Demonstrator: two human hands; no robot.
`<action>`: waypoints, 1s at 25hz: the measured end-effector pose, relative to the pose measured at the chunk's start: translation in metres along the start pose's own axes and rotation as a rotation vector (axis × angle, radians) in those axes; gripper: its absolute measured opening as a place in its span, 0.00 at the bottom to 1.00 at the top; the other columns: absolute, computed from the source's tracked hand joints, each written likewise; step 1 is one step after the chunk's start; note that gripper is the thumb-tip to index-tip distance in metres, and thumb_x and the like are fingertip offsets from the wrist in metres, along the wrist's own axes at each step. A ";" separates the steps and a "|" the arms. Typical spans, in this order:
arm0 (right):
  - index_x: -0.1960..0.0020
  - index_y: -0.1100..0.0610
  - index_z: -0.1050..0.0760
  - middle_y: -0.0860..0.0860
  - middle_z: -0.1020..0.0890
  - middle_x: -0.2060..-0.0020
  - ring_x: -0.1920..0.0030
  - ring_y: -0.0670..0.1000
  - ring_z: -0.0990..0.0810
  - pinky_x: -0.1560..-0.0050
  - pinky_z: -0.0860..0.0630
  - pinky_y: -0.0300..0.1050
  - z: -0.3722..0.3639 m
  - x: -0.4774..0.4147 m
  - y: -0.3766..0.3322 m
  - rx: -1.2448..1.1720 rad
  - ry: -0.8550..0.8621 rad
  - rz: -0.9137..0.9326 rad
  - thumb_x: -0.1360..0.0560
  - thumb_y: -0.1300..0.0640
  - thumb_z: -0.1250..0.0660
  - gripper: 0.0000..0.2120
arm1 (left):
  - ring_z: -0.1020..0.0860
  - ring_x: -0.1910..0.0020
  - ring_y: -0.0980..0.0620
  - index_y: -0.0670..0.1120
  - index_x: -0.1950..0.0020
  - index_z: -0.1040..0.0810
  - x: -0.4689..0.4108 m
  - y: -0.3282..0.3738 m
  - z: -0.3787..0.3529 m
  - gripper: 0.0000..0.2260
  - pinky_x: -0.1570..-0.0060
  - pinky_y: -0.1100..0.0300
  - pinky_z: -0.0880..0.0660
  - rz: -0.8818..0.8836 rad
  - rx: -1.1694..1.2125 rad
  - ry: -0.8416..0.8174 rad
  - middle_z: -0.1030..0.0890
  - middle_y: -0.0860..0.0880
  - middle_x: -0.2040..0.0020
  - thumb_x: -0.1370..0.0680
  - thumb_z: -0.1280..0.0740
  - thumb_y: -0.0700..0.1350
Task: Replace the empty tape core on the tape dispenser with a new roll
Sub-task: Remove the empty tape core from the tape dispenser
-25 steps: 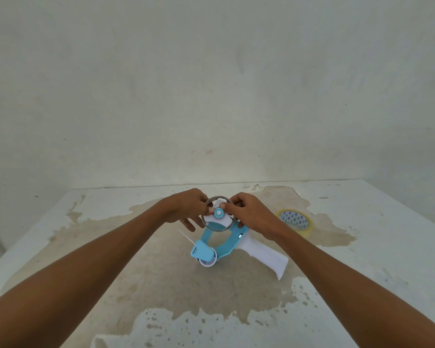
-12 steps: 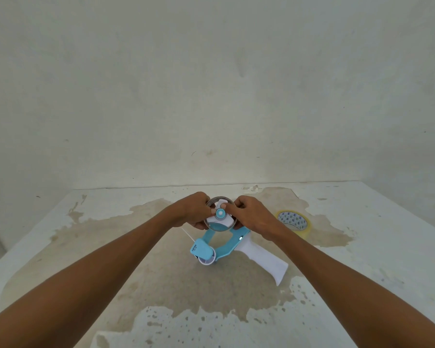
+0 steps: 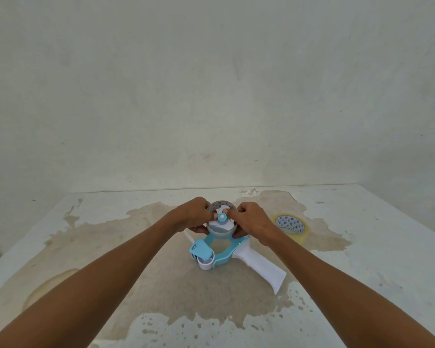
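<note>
Bare pale wall (image 3: 211, 84) fills everything behind, and below it lies a white table (image 3: 374, 259) with a wide brown patch where the paint has worn off. On that patch the tape dispenser (image 3: 226, 252) lies on its side. Its frame is blue, its white handle (image 3: 264, 270) points toward me and to my right, and a small blue flap and a white roller sit at its near-left end.

My left hand (image 3: 194, 214) is at the dispenser's far end, on the left side, fingers curled and pinching the rim of the empty core (image 3: 219, 232). My right hand (image 3: 251, 219) grips the same rim from the right side, fingers curled over it.

The new roll (image 3: 290, 228), clear tape on a printed core, lies flat on the table to the right of the dispenser, apart from it and close beside my right wrist.

The empty core rings the dispenser's white wheel; whether it is fully seated or partly lifted I cannot tell. At the wheel's centre a small blue hub (image 3: 221, 218) shows between my fingertips.
</note>
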State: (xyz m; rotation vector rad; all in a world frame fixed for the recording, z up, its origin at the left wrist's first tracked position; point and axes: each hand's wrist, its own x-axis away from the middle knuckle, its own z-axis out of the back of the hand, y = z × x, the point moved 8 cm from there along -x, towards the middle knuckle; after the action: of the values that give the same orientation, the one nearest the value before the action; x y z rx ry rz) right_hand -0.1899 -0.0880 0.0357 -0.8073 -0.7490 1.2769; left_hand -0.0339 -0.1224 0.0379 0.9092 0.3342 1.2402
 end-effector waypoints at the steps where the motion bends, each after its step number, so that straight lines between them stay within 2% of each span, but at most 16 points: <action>1: 0.60 0.58 0.30 0.60 0.15 0.61 0.65 0.59 0.14 0.56 0.15 0.54 0.000 -0.001 0.002 0.006 -0.001 -0.010 0.25 0.46 0.29 0.17 | 0.18 0.64 0.51 0.39 0.41 0.21 -0.001 -0.001 -0.001 0.16 0.60 0.60 0.18 0.005 0.014 0.008 0.16 0.39 0.48 0.21 0.32 0.50; 3: 0.58 0.58 0.29 0.58 0.16 0.62 0.64 0.59 0.14 0.60 0.16 0.48 0.000 -0.001 0.001 0.072 -0.029 0.006 0.24 0.46 0.31 0.16 | 0.18 0.63 0.49 0.38 0.41 0.21 -0.002 -0.004 -0.002 0.17 0.61 0.60 0.17 0.048 0.045 -0.004 0.16 0.38 0.45 0.22 0.31 0.50; 4: 0.52 0.59 0.26 0.57 0.16 0.60 0.62 0.59 0.14 0.61 0.16 0.47 -0.002 -0.001 -0.001 0.117 -0.059 0.041 0.22 0.46 0.33 0.15 | 0.18 0.62 0.48 0.38 0.40 0.22 -0.002 -0.006 -0.004 0.17 0.60 0.59 0.17 0.079 0.057 -0.026 0.17 0.38 0.44 0.22 0.31 0.49; 5: 0.41 0.58 0.26 0.56 0.17 0.54 0.58 0.58 0.14 0.58 0.17 0.48 -0.005 -0.001 -0.003 0.161 -0.103 0.085 0.21 0.46 0.35 0.17 | 0.17 0.61 0.48 0.39 0.39 0.22 -0.002 -0.009 -0.006 0.16 0.58 0.58 0.17 0.106 0.065 -0.052 0.17 0.38 0.44 0.22 0.31 0.48; 6: 0.30 0.56 0.32 0.54 0.20 0.45 0.50 0.57 0.16 0.53 0.18 0.47 -0.009 0.002 -0.007 0.210 -0.164 0.128 0.21 0.46 0.36 0.23 | 0.17 0.60 0.48 0.39 0.38 0.22 -0.003 -0.010 -0.007 0.15 0.56 0.57 0.17 0.123 0.072 -0.073 0.17 0.39 0.44 0.21 0.32 0.47; 7: 0.24 0.55 0.40 0.53 0.25 0.37 0.42 0.57 0.20 0.48 0.20 0.46 -0.013 0.005 -0.011 0.267 -0.236 0.166 0.22 0.46 0.36 0.31 | 0.17 0.60 0.48 0.39 0.38 0.22 -0.003 -0.010 -0.007 0.15 0.53 0.55 0.17 0.128 0.080 -0.089 0.17 0.40 0.44 0.21 0.32 0.45; 8: 0.21 0.54 0.47 0.54 0.30 0.30 0.35 0.56 0.25 0.43 0.24 0.46 -0.019 0.007 -0.014 0.342 -0.294 0.203 0.23 0.45 0.33 0.38 | 0.17 0.59 0.48 0.38 0.38 0.22 -0.003 -0.010 -0.008 0.14 0.50 0.54 0.17 0.127 0.091 -0.107 0.17 0.40 0.45 0.21 0.33 0.44; 10: 0.20 0.54 0.52 0.56 0.35 0.26 0.29 0.57 0.31 0.33 0.29 0.52 -0.026 0.007 -0.019 0.502 -0.327 0.266 0.30 0.41 0.27 0.49 | 0.17 0.55 0.46 0.37 0.37 0.22 -0.002 -0.009 -0.010 0.14 0.44 0.50 0.19 0.127 0.119 -0.171 0.17 0.40 0.44 0.21 0.33 0.42; 12: 0.21 0.54 0.49 0.56 0.32 0.30 0.32 0.56 0.29 0.33 0.29 0.54 -0.030 0.001 -0.019 0.568 -0.310 0.298 0.34 0.40 0.23 0.52 | 0.17 0.50 0.44 0.38 0.35 0.23 -0.001 -0.010 -0.012 0.15 0.40 0.48 0.21 0.150 0.147 -0.233 0.18 0.40 0.42 0.21 0.34 0.40; 14: 0.24 0.53 0.42 0.55 0.27 0.34 0.38 0.54 0.25 0.37 0.24 0.51 -0.034 -0.002 -0.017 0.542 -0.309 0.312 0.35 0.40 0.22 0.48 | 0.17 0.47 0.44 0.38 0.33 0.25 -0.003 -0.014 -0.010 0.16 0.41 0.49 0.21 0.186 0.151 -0.233 0.19 0.40 0.39 0.21 0.34 0.39; 18: 0.34 0.53 0.32 0.50 0.20 0.43 0.47 0.50 0.21 0.44 0.21 0.49 -0.029 -0.003 -0.022 0.498 -0.277 0.390 0.36 0.42 0.21 0.37 | 0.18 0.53 0.45 0.38 0.33 0.26 -0.008 -0.017 -0.009 0.18 0.45 0.52 0.19 0.225 0.120 -0.191 0.19 0.39 0.39 0.22 0.31 0.40; 25: 0.36 0.54 0.30 0.51 0.19 0.46 0.48 0.51 0.20 0.44 0.21 0.52 -0.025 0.003 -0.025 0.463 -0.255 0.441 0.36 0.44 0.20 0.35 | 0.19 0.62 0.48 0.39 0.34 0.25 -0.016 -0.015 -0.012 0.19 0.59 0.58 0.20 0.291 0.064 -0.135 0.19 0.39 0.40 0.24 0.28 0.42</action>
State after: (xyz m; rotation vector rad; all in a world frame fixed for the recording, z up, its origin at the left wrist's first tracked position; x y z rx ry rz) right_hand -0.1559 -0.0902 0.0439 -0.4422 -0.4506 1.8894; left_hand -0.0373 -0.1332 0.0155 1.1198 0.1364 1.4312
